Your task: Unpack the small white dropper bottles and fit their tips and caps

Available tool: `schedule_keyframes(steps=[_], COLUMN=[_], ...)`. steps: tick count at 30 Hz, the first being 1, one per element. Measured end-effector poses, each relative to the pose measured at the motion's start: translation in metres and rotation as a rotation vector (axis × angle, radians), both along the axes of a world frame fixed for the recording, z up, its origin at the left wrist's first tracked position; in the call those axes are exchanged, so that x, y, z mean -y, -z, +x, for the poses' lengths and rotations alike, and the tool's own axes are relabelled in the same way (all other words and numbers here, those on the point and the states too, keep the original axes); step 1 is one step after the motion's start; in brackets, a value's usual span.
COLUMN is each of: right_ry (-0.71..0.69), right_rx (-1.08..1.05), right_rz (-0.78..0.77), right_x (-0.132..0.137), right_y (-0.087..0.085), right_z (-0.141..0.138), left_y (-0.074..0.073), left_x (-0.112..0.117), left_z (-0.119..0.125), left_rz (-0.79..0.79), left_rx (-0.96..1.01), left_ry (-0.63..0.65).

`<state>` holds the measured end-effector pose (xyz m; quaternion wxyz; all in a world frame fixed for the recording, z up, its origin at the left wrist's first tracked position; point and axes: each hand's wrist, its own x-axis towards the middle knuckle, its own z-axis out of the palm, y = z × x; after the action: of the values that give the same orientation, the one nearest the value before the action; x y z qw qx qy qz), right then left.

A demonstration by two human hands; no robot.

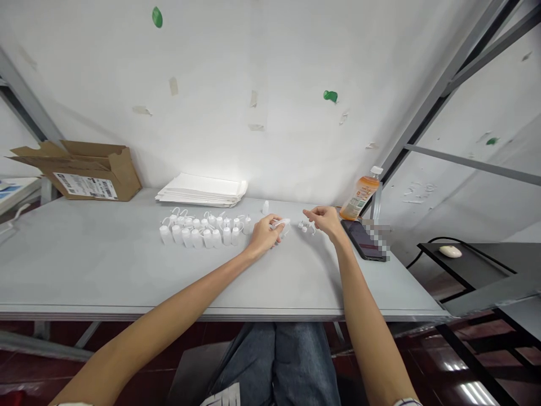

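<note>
My left hand (266, 235) is closed around a small white plastic bottle (282, 223), which is tilted and points to the right. To its right, my right hand (324, 220) hovers over the table with thumb and forefinger pinched; whatever they may hold is too small to make out. Below those fingertips lie several small white caps (303, 227) with thin straps. Left of my left hand, several small white bottles (207, 238) with looped straps stand in rows. One more white bottle (265, 207) without a visible strap stands just behind my left hand.
A stack of white paper (200, 190) lies by the wall, with an open cardboard box (95, 175) at far left. An orange drink bottle (361, 194) and a phone (364, 241) are to the right on the grey table (105, 265). A metal frame (422, 107) borders the right side.
</note>
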<state>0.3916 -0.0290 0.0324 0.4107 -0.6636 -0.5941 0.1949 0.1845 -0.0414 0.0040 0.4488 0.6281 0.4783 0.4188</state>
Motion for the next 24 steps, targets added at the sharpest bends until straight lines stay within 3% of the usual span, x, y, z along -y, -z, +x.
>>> schedule_keyframes(steps=[3,12,18,24], right_ry=[-0.168,-0.498,-0.517,-0.470], right_rx=[-0.217,-0.341,-0.440,-0.358], right_rz=[-0.004,-0.201,-0.274,-0.366], right_x=[0.002,0.005,0.005,0.007], right_y=[-0.002,0.004,0.003,0.003], right_z=[-0.008,-0.029,-0.023,-0.017], left_y=[0.002,0.002,0.000,0.004], left_x=[-0.001,-0.001,0.001,0.002], left_z=[0.000,0.001,0.000,0.000], left_rz=[0.019,-0.004,-0.004,-0.010], left_rx=[-0.003,0.045,0.021,-0.036], left_ry=[0.009,0.046,0.058,0.086])
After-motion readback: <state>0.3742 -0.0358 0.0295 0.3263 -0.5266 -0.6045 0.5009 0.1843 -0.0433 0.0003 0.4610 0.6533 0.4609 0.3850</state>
